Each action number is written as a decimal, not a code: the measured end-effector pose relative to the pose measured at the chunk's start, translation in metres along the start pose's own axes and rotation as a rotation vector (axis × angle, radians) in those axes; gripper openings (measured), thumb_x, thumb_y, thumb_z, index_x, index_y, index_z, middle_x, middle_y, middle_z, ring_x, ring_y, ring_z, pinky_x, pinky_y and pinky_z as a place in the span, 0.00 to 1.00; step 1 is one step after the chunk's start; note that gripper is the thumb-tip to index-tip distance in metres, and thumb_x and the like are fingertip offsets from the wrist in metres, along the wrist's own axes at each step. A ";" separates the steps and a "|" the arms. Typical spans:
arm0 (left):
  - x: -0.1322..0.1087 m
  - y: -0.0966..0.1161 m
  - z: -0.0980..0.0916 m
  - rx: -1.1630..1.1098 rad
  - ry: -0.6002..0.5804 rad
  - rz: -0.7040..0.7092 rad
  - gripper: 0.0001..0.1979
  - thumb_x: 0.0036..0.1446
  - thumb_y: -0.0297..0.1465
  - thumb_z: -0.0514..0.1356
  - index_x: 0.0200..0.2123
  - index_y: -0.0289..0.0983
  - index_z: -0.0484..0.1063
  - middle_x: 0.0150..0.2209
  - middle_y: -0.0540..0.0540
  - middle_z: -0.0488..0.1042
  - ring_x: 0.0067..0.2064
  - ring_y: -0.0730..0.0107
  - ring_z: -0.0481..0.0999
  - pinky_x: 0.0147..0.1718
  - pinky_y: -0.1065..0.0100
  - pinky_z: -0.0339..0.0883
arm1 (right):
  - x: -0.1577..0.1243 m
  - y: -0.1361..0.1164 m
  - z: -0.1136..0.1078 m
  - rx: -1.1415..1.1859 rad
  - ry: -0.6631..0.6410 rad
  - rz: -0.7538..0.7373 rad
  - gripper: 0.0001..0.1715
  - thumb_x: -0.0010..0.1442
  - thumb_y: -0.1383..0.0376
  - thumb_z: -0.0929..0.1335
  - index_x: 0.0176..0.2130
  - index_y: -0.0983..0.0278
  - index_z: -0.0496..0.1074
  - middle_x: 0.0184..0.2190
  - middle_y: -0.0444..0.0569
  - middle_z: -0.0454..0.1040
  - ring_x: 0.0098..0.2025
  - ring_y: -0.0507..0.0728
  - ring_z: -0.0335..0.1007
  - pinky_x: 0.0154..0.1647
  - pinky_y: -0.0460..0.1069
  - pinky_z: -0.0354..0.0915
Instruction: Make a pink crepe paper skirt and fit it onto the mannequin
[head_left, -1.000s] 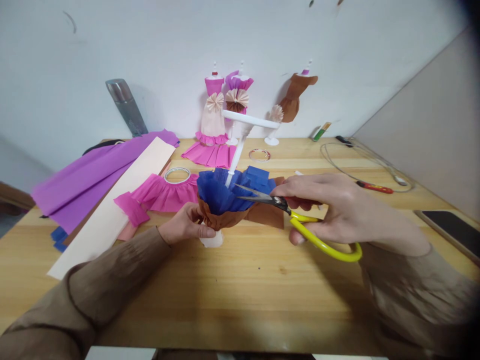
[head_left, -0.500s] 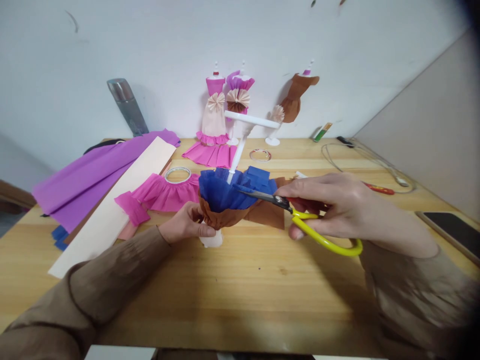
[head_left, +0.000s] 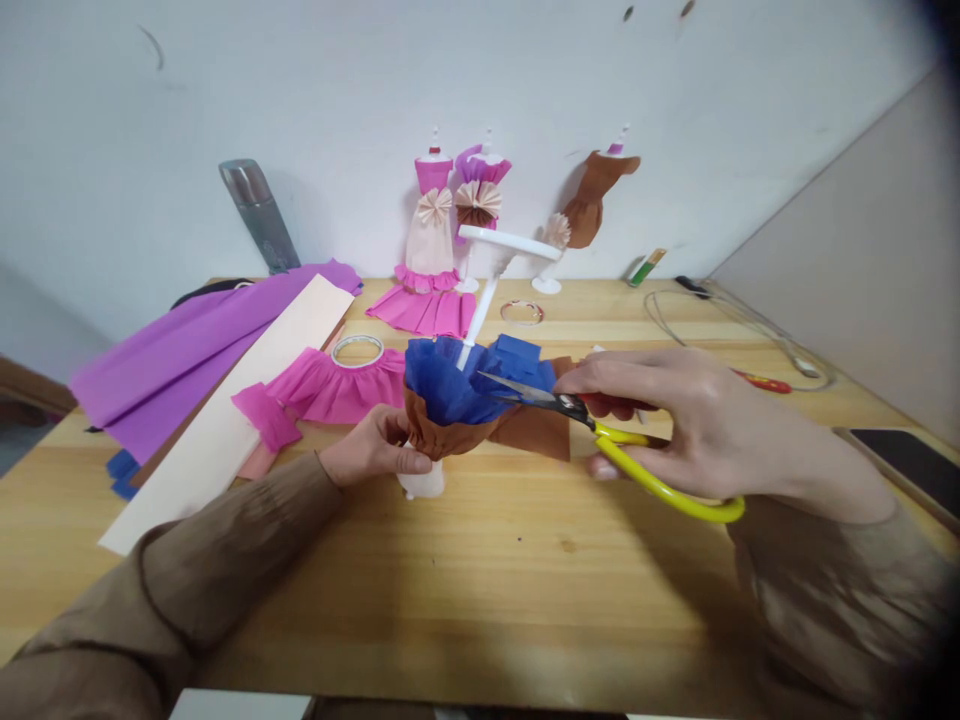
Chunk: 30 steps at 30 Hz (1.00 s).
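The stand (head_left: 481, 318) is upside down and tilted, its flat base (head_left: 510, 240) up in the air and its white lower end (head_left: 424, 482) near the surface (head_left: 480, 600); that way up, the opening of the blue paper (head_left: 442, 385) faces upward, probably to bring its edge within easy reach. Brown paper (head_left: 457, 440) wraps the blue from outside. The left hand (head_left: 379, 448) grips the brown wrap low on its left, thumb in front and the other fingers curled behind, closed on it; this low hold seems meant to steady the piece and leave the rim free for the blades. The right hand (head_left: 697, 420) has its fingers closed around the yellow handles of the scissors (head_left: 645, 475), whose slightly parted blades lie over the right part of the blue paper and point left; whether they bite into it I cannot tell. That hand is turned back upward, one finger stretched forward along the pivot, which likely helps to aim the tips. Both forearms come in from the lower corners, sleeves down to the wrists, the left forearm (head_left: 187, 540) slanting up to the wrap. A pink ruffle (head_left: 341, 393) lies just beyond the left hand.
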<state>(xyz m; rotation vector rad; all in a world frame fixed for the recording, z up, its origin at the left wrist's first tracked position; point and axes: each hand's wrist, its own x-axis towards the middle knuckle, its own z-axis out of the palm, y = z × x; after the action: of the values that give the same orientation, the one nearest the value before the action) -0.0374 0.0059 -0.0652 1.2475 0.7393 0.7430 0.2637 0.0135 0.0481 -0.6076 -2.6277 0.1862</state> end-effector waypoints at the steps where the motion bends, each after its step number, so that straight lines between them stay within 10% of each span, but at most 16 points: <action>1: 0.000 0.000 0.000 0.000 -0.004 0.001 0.21 0.36 0.41 0.75 0.24 0.31 0.72 0.22 0.51 0.71 0.24 0.76 0.70 0.24 0.74 0.67 | 0.000 0.000 -0.001 -0.006 -0.010 0.009 0.14 0.60 0.58 0.69 0.44 0.63 0.69 0.30 0.48 0.75 0.25 0.53 0.67 0.23 0.47 0.62; 30: -0.001 0.005 0.004 -0.076 0.003 -0.096 0.22 0.37 0.41 0.75 0.27 0.28 0.75 0.24 0.42 0.79 0.22 0.66 0.78 0.18 0.71 0.74 | -0.007 0.006 -0.017 -0.006 -0.100 0.083 0.12 0.60 0.56 0.68 0.38 0.62 0.68 0.35 0.50 0.77 0.29 0.55 0.70 0.27 0.49 0.66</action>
<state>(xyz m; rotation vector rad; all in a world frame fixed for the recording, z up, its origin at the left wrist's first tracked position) -0.0354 0.0040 -0.0595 1.1347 0.7613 0.6877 0.2791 0.0160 0.0595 -0.7274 -2.7014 0.2399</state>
